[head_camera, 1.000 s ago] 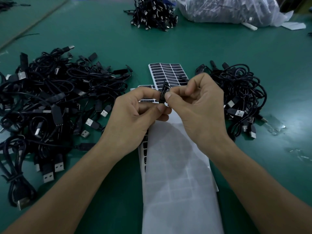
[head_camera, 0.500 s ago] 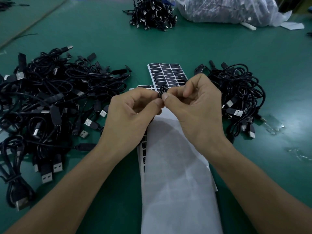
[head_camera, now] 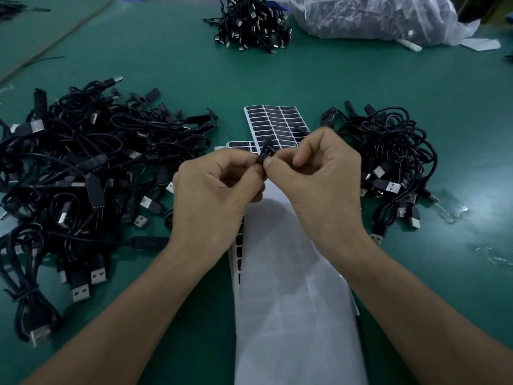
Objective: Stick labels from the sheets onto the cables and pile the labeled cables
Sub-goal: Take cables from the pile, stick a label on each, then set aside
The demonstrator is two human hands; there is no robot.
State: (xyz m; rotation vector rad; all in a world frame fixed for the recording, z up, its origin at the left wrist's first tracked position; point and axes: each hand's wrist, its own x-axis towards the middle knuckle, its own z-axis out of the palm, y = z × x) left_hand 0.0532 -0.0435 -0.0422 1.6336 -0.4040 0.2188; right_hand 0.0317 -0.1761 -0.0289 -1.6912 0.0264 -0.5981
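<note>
Label still being pressed on, hardly anything is shifted in the last second

The little black cable end [head_camera: 266,154] is kept pinched between thumb and curled forefinger of both the left hand [head_camera: 213,195] and the right hand [head_camera: 319,184], just above the label sheet [head_camera: 277,122] at 12 o'clock. Compared with a second ago it's tipped a bit lower and squeezed tighter between the thumb tips, so the label is probably being smoothed down, not freshly peeled. Whether it's fully wrapped can't be told, too small. A big cable heap [head_camera: 83,168] is seen at 9 o'clock and a smaller cable heap [head_camera: 388,157] at 3 o'clock; which one is the labeled pile can't be told.
</note>
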